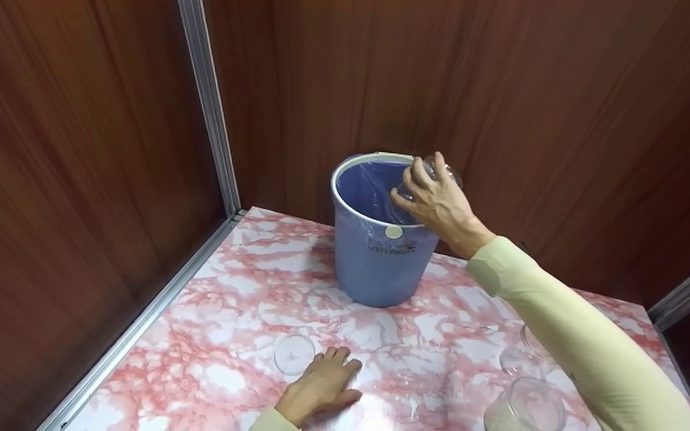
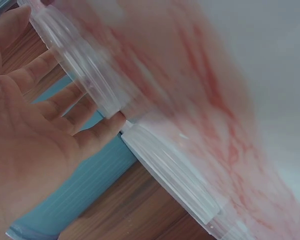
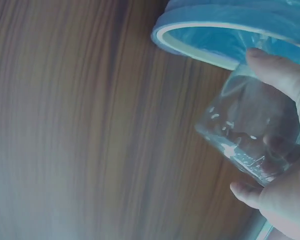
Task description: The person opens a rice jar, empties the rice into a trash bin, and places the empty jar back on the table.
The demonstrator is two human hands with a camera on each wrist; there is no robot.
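Note:
My right hand (image 1: 438,203) grips a clear jar (image 3: 255,120) over the right side of a blue bin (image 1: 381,269). The jar is tilted, its mouth end at the bin's pale rim; in the head view the hand covers most of it. Small shiny specks or drops show on the jar's wall. Low over the table, my left hand (image 1: 324,383) has its fingers loosely spread, holding nothing. Just beyond its fingers lies a round clear lid (image 1: 294,354). In the left wrist view, the fingers overlap one ribbed clear piece (image 2: 80,60), with another ribbed piece (image 2: 170,170) beside it.
A clear plastic bag lines the bin. At the right front of the table stands a clear jar (image 1: 530,407) with pale contents low inside, and clear round pieces (image 1: 520,362) lie behind it, partly under my right sleeve. Brown wood-grain panels (image 1: 297,90) enclose the pink-and-white marbled table (image 1: 249,299).

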